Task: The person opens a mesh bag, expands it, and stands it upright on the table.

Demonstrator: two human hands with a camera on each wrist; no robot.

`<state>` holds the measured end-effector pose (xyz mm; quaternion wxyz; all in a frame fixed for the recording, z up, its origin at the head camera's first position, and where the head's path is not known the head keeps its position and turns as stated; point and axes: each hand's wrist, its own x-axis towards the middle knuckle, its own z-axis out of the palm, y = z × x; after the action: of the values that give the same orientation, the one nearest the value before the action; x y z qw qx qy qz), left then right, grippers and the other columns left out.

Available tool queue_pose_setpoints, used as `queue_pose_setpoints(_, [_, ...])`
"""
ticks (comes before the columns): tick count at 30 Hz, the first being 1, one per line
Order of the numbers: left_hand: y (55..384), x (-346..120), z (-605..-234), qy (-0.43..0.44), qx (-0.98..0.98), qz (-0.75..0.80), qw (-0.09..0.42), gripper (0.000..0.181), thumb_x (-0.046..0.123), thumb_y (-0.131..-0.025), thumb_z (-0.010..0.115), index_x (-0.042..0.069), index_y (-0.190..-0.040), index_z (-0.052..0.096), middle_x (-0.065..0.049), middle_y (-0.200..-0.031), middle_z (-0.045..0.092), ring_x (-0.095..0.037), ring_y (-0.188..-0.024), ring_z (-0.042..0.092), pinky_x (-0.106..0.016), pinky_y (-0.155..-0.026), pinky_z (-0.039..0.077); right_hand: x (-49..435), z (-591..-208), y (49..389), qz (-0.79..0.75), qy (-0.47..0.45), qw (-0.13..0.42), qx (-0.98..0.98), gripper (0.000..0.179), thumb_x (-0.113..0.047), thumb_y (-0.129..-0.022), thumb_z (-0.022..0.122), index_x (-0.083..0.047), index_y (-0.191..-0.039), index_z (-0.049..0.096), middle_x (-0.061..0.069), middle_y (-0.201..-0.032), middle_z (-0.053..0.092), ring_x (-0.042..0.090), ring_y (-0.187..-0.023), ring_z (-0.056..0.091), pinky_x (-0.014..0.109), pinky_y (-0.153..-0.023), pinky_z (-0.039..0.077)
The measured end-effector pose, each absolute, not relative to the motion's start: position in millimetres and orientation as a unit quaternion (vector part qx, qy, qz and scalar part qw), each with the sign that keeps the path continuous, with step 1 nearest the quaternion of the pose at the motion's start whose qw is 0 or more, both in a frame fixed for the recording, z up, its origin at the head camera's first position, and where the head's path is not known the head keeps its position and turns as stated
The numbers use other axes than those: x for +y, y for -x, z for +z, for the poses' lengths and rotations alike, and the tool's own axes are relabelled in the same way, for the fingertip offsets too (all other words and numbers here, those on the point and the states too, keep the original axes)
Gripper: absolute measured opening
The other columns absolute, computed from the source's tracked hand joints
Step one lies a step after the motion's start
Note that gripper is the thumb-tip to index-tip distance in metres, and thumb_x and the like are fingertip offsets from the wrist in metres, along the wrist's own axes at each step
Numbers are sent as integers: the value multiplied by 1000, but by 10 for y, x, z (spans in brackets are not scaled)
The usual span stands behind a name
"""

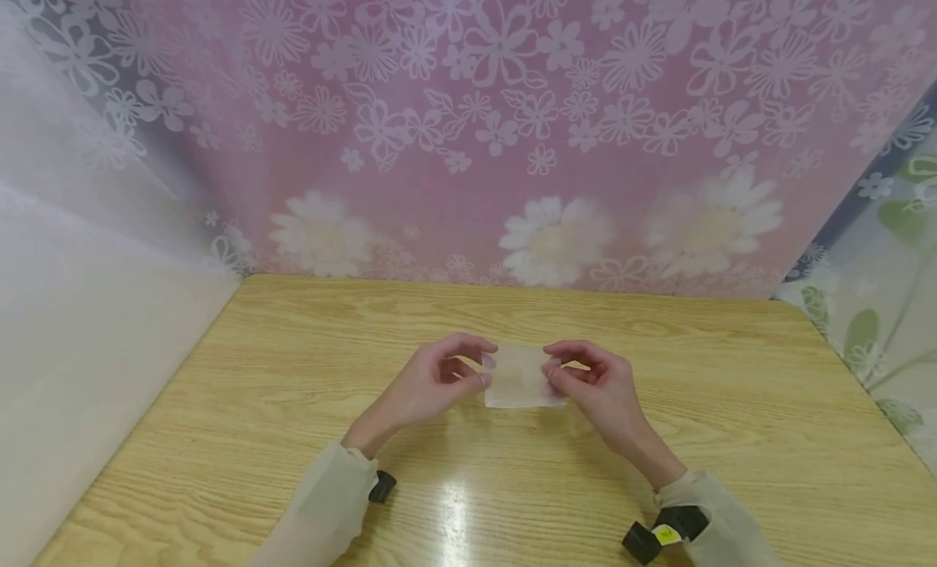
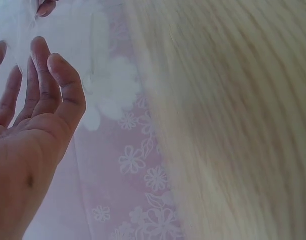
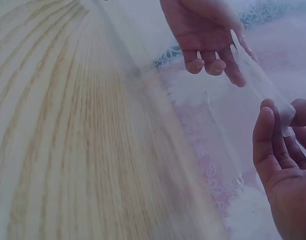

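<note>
A small clear plastic bag (image 1: 523, 381) is stretched between both hands above the table. My left hand (image 1: 442, 378) pinches its left side, thumb in front and fingertips partly behind the film. On the opposite side my right hand (image 1: 602, 384) pinches it between thumb and fingers. Seen from the right wrist, the bag (image 3: 263, 82) appears nearly edge-on, slanting from the left hand (image 3: 208, 27) down to the right hand (image 3: 288, 165). Two thin layers show at its upper end. In the left wrist view the left hand's (image 2: 40, 127) lower fingers are loosely bent, and the film is faint.
A wood-grain table (image 1: 293, 347) lies under the hands. Behind it hangs a pink flowered curtain (image 1: 439, 185), with a whitish sheet (image 1: 88, 307) at the left and a leaf-patterned one (image 1: 893, 307) at the right. Black wrist devices (image 1: 642, 543) sit at the sleeves.
</note>
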<state>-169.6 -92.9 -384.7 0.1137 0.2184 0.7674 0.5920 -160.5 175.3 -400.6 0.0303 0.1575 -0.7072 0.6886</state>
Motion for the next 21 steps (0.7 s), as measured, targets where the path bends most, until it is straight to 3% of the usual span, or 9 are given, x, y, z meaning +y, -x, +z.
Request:
queue_pose_setpoints(14, [1654, -1006, -3810, -266, 771, 563, 130, 46, 25, -90, 81, 34, -131, 63, 6, -129, 61, -18, -102, 69, -40, -91, 59, 1714, -3938, 1638, 728, -53, -22, -683, 12, -4, -95, 71, -3, -107, 71, -5, -89, 71, 6, -71, 69, 21, -69, 61])
queue_pose_setpoints(21, [1613, -945, -3832, -272, 797, 535, 64, 26, 28, -93, 77, 34, -117, 73, 8, -127, 55, -11, -100, 67, -35, -90, 56, 1702, -3957, 1637, 725, -37, -35, -687, 13, -3, -95, 71, -2, -107, 71, -6, -89, 71, 6, -70, 68, 23, -68, 62])
